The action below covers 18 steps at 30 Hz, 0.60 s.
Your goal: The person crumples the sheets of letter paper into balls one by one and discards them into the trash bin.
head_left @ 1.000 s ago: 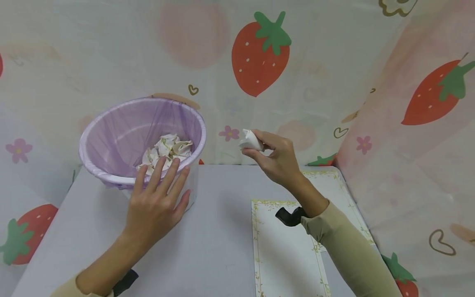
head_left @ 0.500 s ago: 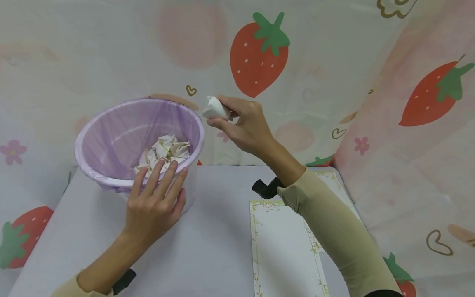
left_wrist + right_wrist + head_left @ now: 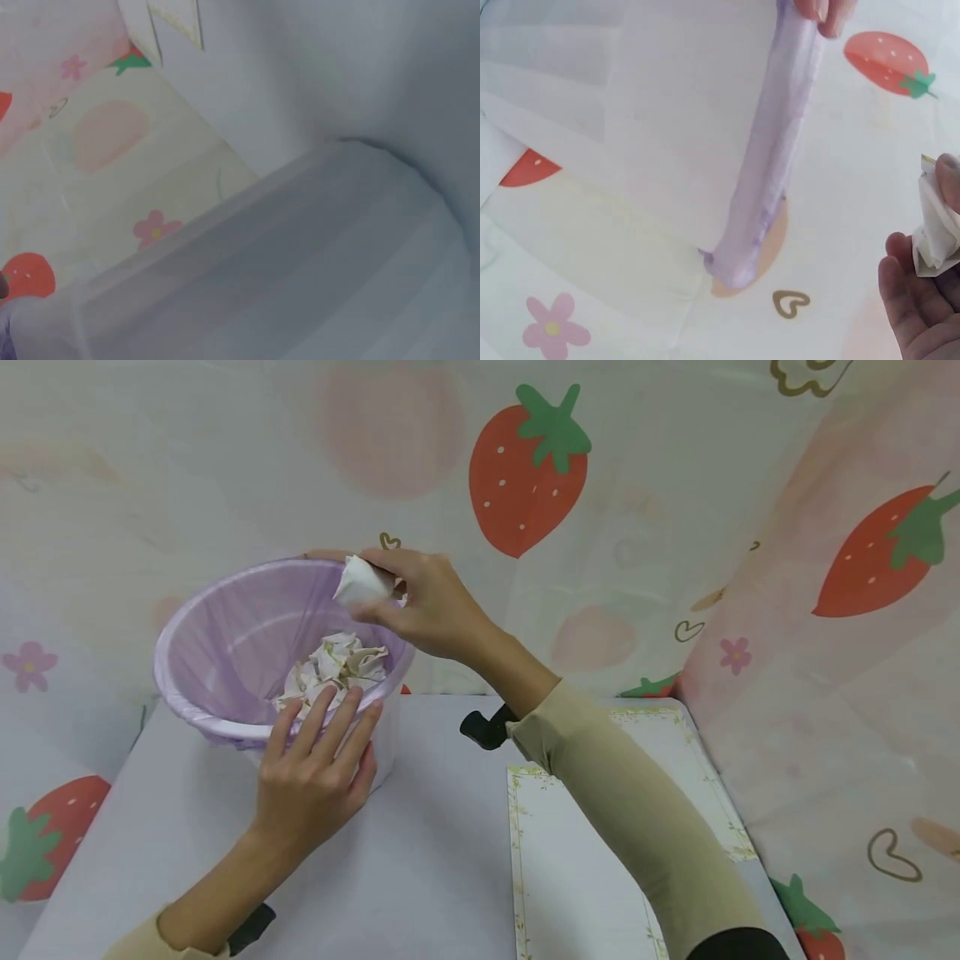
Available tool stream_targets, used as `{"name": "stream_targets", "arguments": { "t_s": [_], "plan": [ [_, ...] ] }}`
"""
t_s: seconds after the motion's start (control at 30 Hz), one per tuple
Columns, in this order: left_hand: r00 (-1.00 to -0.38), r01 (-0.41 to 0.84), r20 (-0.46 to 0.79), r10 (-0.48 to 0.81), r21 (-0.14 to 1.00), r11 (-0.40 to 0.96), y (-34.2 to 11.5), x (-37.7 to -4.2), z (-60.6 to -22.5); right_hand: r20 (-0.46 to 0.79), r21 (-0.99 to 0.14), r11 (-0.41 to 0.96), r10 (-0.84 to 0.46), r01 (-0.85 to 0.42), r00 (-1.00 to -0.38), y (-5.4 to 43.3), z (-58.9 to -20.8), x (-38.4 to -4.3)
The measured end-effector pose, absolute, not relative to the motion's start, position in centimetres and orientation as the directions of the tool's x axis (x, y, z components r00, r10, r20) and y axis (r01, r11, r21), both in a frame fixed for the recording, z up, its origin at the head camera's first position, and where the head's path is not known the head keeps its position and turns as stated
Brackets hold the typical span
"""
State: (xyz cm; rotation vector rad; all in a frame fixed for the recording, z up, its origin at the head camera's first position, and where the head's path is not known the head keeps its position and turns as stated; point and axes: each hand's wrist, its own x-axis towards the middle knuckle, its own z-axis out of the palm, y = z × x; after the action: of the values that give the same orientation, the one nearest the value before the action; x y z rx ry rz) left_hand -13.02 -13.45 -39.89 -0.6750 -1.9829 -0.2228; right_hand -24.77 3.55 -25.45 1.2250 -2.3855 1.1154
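My R hand [image 3: 427, 597], ctr-left of the head view, pinches 1 crumpled paper wad [image 3: 363, 581] betw. thumb & fingers. It shows agst upper-right edge of the 1 bin [image 3: 384, 743]; R wrist view has it apart from the rim [image 3: 225, 725]. My L hand [image 3: 315, 768], lower left, has fingers straight, a bit spread, laid over the near rim. Bin has a purple liner [image 3: 213, 643] w/ several crumpled papers [image 3: 333, 660] inside; they overlap, can't get exact no.

On table [image 3: 427, 827]: 2 bordered sheets, i.e. front sheet [image 3: 570, 877] at bottom, right of ctr, & back sheet [image 3: 682, 743] farther right. In the way: R sleeve [image 3: 637, 810] hides part of both; L fingers block part of rim & papers. 2 black wrist mounts: R mount [image 3: 486, 729] ctr, L mount [image 3: 251, 931] bottom left. Strawberry-print backdrop [image 3: 652, 552] behind.
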Motion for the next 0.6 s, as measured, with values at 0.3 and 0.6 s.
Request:
{"name": "stream_targets", "arguments": {
  "t_s": [0.3, 0.6],
  "plan": [
    [-0.341, 0.549, 0.872, 0.351, -0.119, 0.828, -13.5, -13.1, -39.9, 0.401, -0.513, 0.446, -0.631, -0.734, -0.664, 1.3, -25.9, -24.7],
    [-0.343, 0.551, 0.871, 0.351, -0.116, 0.827, -13.4, -13.2, -39.9, 0.343, -0.466, 0.523, -0.636, -0.713, -0.691, -1.2, -24.7, -24.0]
  ]
}}
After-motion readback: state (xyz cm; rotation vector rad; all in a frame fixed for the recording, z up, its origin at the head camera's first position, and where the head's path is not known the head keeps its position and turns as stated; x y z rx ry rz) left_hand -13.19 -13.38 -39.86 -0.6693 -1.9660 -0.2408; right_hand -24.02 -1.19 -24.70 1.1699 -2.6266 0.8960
